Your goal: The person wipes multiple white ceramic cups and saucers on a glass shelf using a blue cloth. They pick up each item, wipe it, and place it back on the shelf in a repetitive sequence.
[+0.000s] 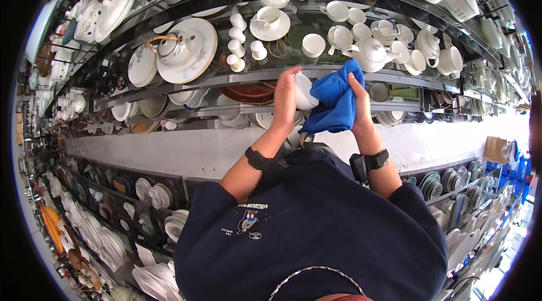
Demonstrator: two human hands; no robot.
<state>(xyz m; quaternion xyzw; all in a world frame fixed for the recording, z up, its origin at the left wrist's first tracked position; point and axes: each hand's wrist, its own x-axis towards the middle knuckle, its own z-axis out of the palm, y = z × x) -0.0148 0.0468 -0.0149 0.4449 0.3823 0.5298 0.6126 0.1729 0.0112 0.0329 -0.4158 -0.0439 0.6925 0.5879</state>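
My left hand (pixel 286 100) grips a white ceramic cup (pixel 305 92), which is tilted with its mouth towards the right. A bunched blue cloth (pixel 335 100) is held in my right hand (pixel 360 104), its edge against the cup's rim. Part of the cup's mouth is hidden behind the cloth. Both hands are in front of a glass shelf, near its front edge (pixel 262 80). Just beyond them a white bowl-shaped cup (pixel 313 45) and a white teapot (pixel 372 54) stand on that shelf.
On the shelf are a cup on a saucer (pixel 270 23), several small white shakers (pixel 236 48), and a teapot with a cane handle (pixel 173 47) before large plates. Stacked cups (pixel 450 60) stand at right. More crockery fills shelves above, below and behind me, across the pale aisle floor (pixel 148 152).
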